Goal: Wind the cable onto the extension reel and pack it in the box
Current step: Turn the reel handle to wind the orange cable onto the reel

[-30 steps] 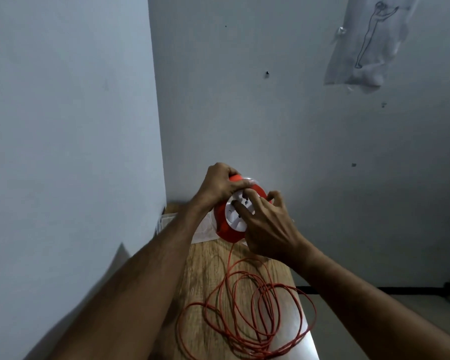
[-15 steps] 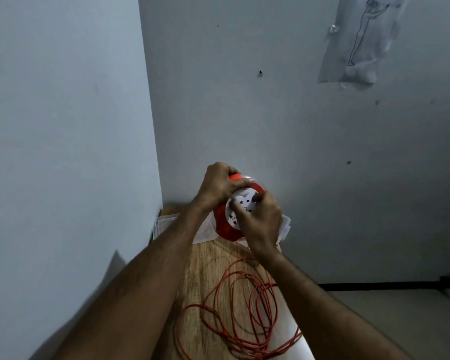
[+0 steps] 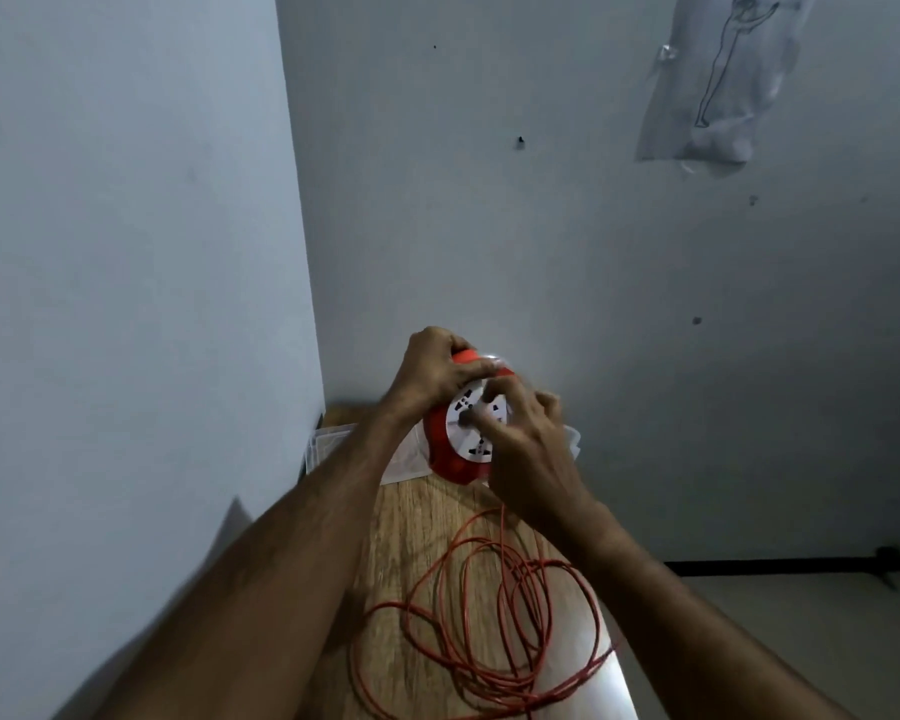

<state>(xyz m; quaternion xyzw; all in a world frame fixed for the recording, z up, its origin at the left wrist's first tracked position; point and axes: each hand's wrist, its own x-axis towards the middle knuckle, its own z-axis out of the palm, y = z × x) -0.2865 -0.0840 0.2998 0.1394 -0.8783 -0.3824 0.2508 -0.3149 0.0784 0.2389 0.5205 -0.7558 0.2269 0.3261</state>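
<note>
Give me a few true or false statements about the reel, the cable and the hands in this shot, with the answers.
1. The left hand grips the top of the red reel. True.
2. All the orange cable is already wound up. False: most of it lies in loose loops on the wooden table.
3. The right hand is at the reel's white socket face. True.
4. The reel sits inside the box. False: both hands hold it up above the table.
5. A drawing hangs on the wall. True.
</note>
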